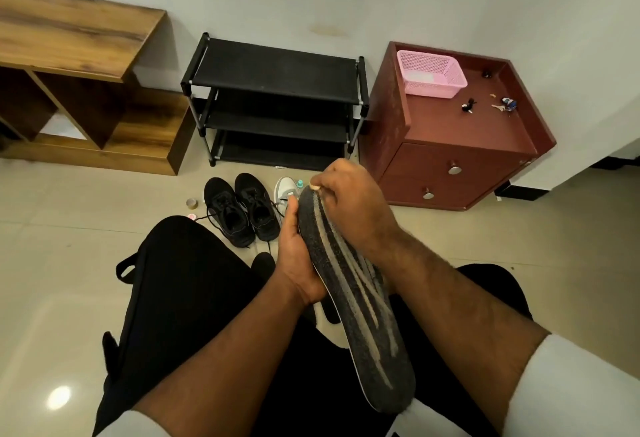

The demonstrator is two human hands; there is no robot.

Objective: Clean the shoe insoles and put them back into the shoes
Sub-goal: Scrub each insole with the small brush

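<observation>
A long dark grey insole [360, 315] with pale streaks runs from my lap up toward the shoes. My left hand [299, 263] grips its left edge from underneath, thumb up along the side. My right hand [349, 201] is curled over the insole's far tip and pinches something small and pale there; what it is I cannot tell. Two black lace-up shoes [242, 209] stand side by side on the floor beyond my knees. A second dark insole [261, 261] lies on the floor between my legs, mostly hidden.
A white shoe [285, 188] peeks out behind my hands. A small tape roll [192, 203] lies left of the shoes. Against the wall stand a black shoe rack [277, 97], a wooden shelf unit [79, 83] and a red-brown drawer cabinet [457, 145] with a pink basket [429, 72].
</observation>
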